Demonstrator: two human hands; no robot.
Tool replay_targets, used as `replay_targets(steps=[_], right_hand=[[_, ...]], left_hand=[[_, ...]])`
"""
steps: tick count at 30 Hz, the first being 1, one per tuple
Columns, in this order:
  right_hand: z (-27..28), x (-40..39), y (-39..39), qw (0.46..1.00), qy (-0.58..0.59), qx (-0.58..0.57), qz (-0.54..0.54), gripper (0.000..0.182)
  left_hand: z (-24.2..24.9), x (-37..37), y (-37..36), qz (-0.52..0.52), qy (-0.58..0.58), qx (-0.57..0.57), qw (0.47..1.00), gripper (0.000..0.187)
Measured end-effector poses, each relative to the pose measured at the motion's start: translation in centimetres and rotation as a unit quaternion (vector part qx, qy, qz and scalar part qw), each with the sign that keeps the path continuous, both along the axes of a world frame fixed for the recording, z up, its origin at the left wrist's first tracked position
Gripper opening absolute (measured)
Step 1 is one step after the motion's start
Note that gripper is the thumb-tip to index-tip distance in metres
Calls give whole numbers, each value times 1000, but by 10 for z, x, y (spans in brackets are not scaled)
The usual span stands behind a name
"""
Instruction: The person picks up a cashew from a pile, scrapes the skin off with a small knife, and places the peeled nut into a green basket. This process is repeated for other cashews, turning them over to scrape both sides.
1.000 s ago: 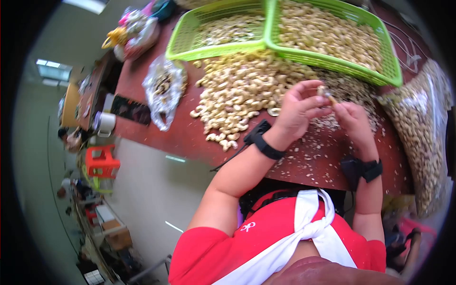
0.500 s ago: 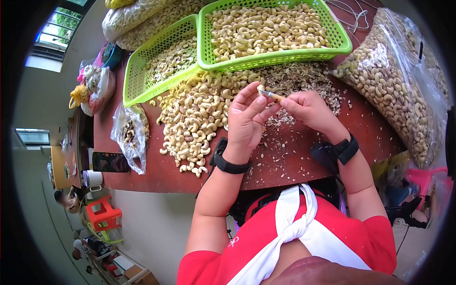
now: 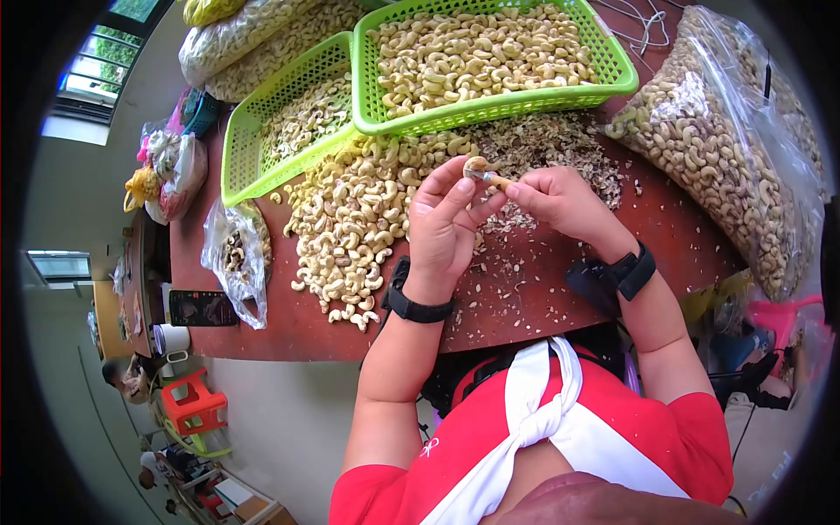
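The left hand (image 3: 442, 229) pinches a small pale curved cashew nut (image 3: 475, 165) above the dark red worktop (image 3: 560, 289). The right hand (image 3: 560, 199) grips a thin little tool (image 3: 492, 180) touching it. A slip could poke the left fingers (image 3: 446, 179) or drop the nut.

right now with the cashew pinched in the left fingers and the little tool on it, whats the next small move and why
Probably a short scrape or pry along the nut. The left hand pinches one cashew at its fingertips, and the right hand holds a small tool whose tip already meets it. Skin flakes heaped just behind suggest that peelings drop there.
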State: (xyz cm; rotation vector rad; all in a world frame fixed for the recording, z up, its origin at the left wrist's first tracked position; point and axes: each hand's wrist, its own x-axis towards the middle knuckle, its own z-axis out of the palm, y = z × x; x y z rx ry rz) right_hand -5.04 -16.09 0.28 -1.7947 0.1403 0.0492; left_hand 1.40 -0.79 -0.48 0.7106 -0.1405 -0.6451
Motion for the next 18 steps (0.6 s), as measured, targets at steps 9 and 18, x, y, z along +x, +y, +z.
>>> replay_targets(steps=[9,18], right_hand=[[-5,1,-1,1000,7,-4,-2,35],[-5,2,1,999,-3,30,-19,35]], left_hand=[[-2,-1,0,36,-5,7,999,12],[-1,-9,-3,73,-40,-9,996,11]])
